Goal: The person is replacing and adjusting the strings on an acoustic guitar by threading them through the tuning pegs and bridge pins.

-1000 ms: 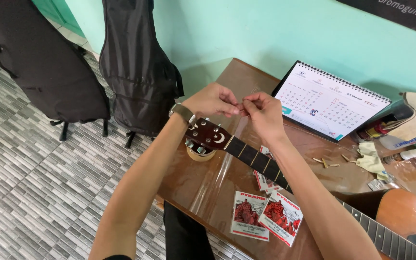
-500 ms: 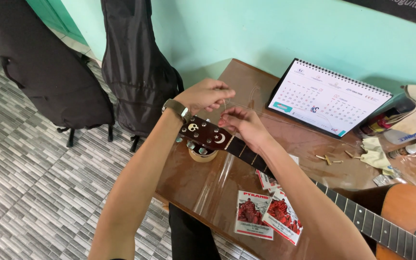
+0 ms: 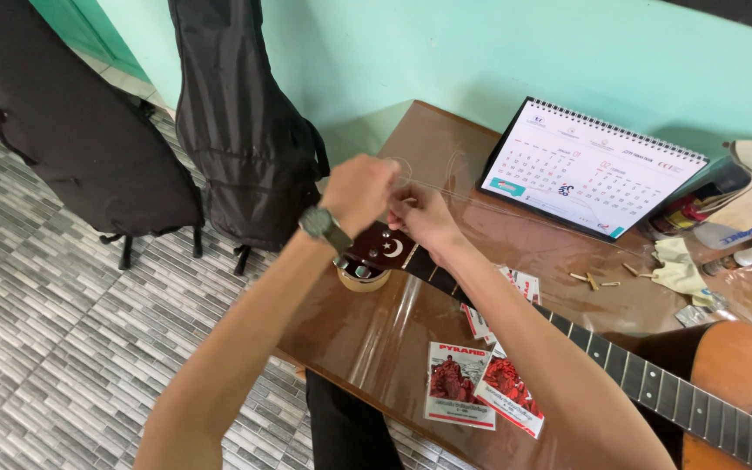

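An acoustic guitar [image 3: 724, 365] lies across the brown table [image 3: 367, 335], its dark headstock [image 3: 380, 251] resting on a roll of tape [image 3: 364, 279]. My left hand [image 3: 360, 193], with a wristwatch on the wrist, and my right hand [image 3: 424, 216] are close together just above the headstock. Both pinch a thin guitar string [image 3: 472, 202] that runs off to the right over the table. The fingertips are hidden behind the hands.
Red string packets [image 3: 459, 383] lie near the table's front edge. A desk calendar [image 3: 589, 170] stands at the back, with small pegs [image 3: 594, 278], a cloth [image 3: 681, 270] and bottles to its right. Two black guitar bags [image 3: 237, 122] lean on the green wall at left.
Both hands have shifted slightly left and lower over the headstock, staying together on the string. The camera has tilted, so the guitar body shows more at right.
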